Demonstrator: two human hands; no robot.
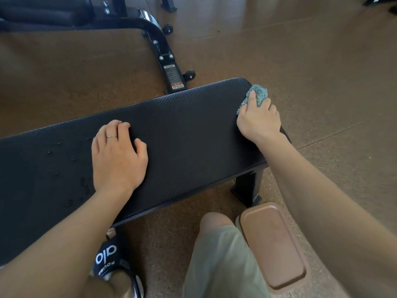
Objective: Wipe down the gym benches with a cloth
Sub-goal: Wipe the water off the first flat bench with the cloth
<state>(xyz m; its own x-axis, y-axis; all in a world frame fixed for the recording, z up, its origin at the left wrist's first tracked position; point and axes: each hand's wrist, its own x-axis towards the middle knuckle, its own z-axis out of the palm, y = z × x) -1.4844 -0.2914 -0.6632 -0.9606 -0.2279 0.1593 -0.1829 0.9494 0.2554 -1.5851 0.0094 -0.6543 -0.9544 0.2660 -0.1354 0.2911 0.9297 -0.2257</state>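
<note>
Head view shows my right hand (258, 120) bunched around the teal cloth (256, 96), thumb on top and fingers curled into its folds, pressing it down on the far right corner of the bench pad (182, 134). The cloth pokes out ahead of my knuckles and hangs slightly over the pad's rounded end, so it sits at the very edge of the surface, not in the middle.

My left hand (119, 153) rests on the pad near its centre, holding nothing, fingers loosely bent with the tips touching the vinyl; I judge it is bracing me.

As for progress, the stretch between my two hands looks dry and even, though I can't say for sure it has been wiped. To the left of my left hand, water droplets (71, 166) are scattered over the pad, so that portion seems to need wiping yet. A second bench (154, 37) stands beyond on the floor (311, 61); nothing shows whether it is clean. A brown tray (272, 244) lies by my knee.
</note>
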